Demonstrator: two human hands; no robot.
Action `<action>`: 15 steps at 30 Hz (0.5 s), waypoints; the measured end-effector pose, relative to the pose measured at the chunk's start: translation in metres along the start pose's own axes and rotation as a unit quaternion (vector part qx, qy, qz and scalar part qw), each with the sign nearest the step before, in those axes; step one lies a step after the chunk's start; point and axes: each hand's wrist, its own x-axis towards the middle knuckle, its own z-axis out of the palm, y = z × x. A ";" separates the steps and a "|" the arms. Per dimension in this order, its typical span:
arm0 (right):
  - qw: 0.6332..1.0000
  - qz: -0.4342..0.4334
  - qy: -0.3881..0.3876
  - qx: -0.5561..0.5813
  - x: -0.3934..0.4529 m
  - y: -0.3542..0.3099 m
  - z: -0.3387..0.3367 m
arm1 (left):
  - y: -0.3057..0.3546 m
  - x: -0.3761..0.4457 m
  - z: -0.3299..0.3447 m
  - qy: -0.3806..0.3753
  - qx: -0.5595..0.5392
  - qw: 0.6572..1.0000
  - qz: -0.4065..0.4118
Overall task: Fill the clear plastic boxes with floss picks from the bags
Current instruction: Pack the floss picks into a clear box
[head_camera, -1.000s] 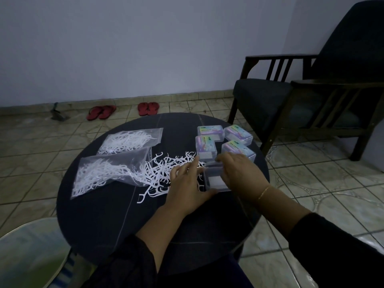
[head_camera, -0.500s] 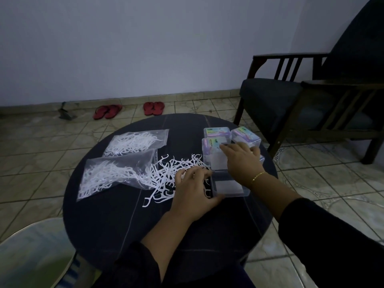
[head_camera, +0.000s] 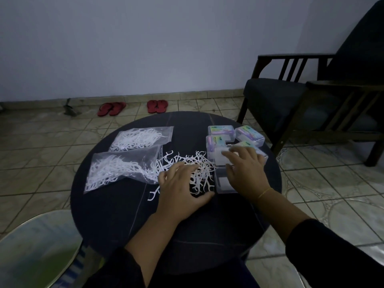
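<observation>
Floss picks (head_camera: 193,169) loose at frame centre on tabletop (head_camera: 116,206); left hand (head_camera: 180,190) spread flat on them, right hand (head_camera: 245,171) flat over open clear box (head_camera: 223,181), gripping nothing.

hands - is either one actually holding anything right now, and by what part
Neither plainly grips anything. The left hand lies spread over the loose floss picks; the right hand rests its fingers on the open clear box at its raised lid.
</observation>
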 end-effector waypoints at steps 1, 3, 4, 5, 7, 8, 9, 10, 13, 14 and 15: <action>1.000 -0.018 0.000 0.000 -0.003 -0.005 0.001 | -0.005 -0.003 -0.003 0.006 0.008 1.000 -0.008; 0.998 -0.067 -0.009 -0.005 -0.006 -0.017 0.005 | -0.014 -0.008 -0.010 0.017 0.026 0.999 -0.025; 0.996 -0.090 -0.016 -0.014 -0.007 -0.022 0.005 | -0.018 -0.011 -0.013 0.023 0.034 0.999 -0.034; 0.994 -0.106 -0.031 -0.025 -0.006 -0.028 0.004 | -0.021 -0.013 -0.016 0.029 0.040 0.998 -0.042; 0.990 -0.125 -0.060 -0.035 -0.003 -0.035 0.002 | -0.024 -0.016 -0.020 0.034 0.046 0.996 -0.061; 0.989 -0.128 -0.062 -0.035 -0.002 -0.038 0.001 | -0.025 -0.017 -0.021 0.032 0.047 0.996 -0.069; 0.990 -0.126 -0.061 -0.033 0.000 -0.042 -0.001 | -0.025 -0.017 -0.021 0.027 0.050 0.996 -0.073; 0.991 -0.117 -0.061 -0.033 0.002 -0.046 -0.002 | -0.024 -0.017 -0.020 0.020 0.056 0.996 -0.072; 0.990 -0.075 -0.094 -0.069 0.008 -0.058 -0.001 | -0.023 -0.017 -0.018 -0.006 0.079 0.995 -0.059; 0.987 -0.065 -0.113 -0.092 0.009 -0.062 0.002 | -0.023 -0.017 -0.018 -0.012 0.085 0.995 -0.056; 0.983 -0.058 -0.130 -0.112 0.010 -0.065 0.005 | -0.024 -0.017 -0.018 -0.016 0.088 0.994 -0.055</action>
